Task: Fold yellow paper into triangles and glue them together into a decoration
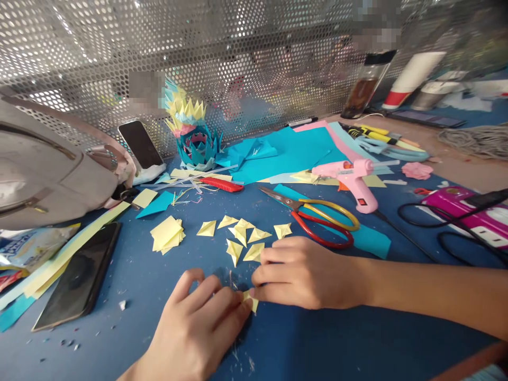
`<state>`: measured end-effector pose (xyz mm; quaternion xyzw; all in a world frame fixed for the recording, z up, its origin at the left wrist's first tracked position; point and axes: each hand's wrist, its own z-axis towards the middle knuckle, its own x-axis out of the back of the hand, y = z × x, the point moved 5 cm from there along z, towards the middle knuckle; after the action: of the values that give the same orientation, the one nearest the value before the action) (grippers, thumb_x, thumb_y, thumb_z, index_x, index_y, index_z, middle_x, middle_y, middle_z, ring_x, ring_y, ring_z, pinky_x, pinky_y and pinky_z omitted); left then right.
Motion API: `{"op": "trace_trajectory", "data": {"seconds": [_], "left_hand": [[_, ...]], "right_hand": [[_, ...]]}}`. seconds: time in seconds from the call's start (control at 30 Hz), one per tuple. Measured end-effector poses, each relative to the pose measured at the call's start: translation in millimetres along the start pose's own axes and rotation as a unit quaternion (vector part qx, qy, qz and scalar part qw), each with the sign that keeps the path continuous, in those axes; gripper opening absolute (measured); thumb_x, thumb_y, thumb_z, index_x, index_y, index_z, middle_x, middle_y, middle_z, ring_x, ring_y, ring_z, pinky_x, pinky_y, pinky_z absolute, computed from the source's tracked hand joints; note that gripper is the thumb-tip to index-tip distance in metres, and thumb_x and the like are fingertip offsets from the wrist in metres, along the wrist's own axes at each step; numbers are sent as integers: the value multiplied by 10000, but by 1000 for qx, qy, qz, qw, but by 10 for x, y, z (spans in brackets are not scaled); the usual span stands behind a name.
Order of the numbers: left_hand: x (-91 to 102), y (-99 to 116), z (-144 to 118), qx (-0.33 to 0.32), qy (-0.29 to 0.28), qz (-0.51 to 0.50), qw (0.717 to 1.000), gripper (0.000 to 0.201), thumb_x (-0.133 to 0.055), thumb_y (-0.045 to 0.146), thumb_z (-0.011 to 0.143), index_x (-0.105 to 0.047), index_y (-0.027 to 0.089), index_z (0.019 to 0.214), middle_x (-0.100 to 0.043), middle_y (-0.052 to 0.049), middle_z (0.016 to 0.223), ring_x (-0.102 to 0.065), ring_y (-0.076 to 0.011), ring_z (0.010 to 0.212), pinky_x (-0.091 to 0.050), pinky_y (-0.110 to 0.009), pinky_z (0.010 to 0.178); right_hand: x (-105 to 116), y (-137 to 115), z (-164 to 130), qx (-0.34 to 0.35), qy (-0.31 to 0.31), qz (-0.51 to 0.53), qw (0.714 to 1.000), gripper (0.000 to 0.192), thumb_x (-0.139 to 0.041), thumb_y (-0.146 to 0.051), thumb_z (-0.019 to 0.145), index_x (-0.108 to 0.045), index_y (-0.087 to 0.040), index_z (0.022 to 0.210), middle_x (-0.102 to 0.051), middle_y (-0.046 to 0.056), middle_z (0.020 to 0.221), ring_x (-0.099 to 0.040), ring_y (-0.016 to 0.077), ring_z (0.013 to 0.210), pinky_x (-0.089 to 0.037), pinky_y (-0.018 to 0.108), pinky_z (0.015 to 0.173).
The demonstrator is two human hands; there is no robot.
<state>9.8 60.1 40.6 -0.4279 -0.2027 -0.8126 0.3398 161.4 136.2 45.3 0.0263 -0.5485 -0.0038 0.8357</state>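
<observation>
My left hand [198, 323] and my right hand [305, 272] meet over a small folded yellow paper piece [251, 301] on the blue table; the fingertips of both pinch it. Just beyond my hands lie several folded yellow paper triangles [244, 238]. To their left sits a small stack of yellow paper squares [166, 234]. Red and yellow handled scissors [317, 217] lie just beyond my right hand.
A pink glue gun [353, 180], teal and pink paper sheets [293, 151], a red comb [220, 184], a teal and yellow paper model [192, 135], two phones [79, 278] [141, 144], a grey bag [47, 164], a magenta power strip [472, 214], a perforated metal screen behind.
</observation>
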Motion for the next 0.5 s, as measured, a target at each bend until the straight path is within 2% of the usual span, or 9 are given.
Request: {"op": "trace_trajectory", "data": {"seconds": [0.13, 0.27, 0.4, 0.5], "left_hand": [[37, 143, -52, -53, -30, 77, 995, 269, -445, 130, 1036, -712, 157, 1058, -752, -14, 899, -609, -158, 779, -408, -359, 857], [20, 235, -115, -35, -47, 124, 991, 284, -440, 120, 1040, -717, 159, 1091, -763, -19, 999, -617, -144, 849, -431, -321, 917], [-2, 275, -99, -29, -50, 128, 990, 331, -386, 87, 1047, -708, 141, 1101, -745, -10, 973, -611, -152, 862, -426, -330, 898], [-13, 269, -90, -37, -65, 129, 989, 320, -392, 64, 1022, -695, 123, 1105, -690, -13, 816, -600, -157, 739, -442, -330, 745]], "right_hand": [[39, 15, 16, 14, -45, 6, 999, 164, -556, -241, 1005, -696, -196, 933, -691, 5, 915, -517, 172, 834, -320, 342, 649], [99, 42, 32, 23, -79, 21, 996, 203, -609, -345, 979, -688, -183, 885, -667, 20, 850, -502, 182, 817, -313, 353, 665], [91, 42, 27, 38, -79, 23, 996, 244, -579, -359, 1007, -691, -167, 906, -656, 22, 810, -492, 179, 784, -301, 357, 657], [49, 53, 22, 33, -56, 35, 997, 317, -493, -418, 1050, -693, -180, 990, -675, 24, 860, -503, 176, 796, -313, 354, 679]]}}
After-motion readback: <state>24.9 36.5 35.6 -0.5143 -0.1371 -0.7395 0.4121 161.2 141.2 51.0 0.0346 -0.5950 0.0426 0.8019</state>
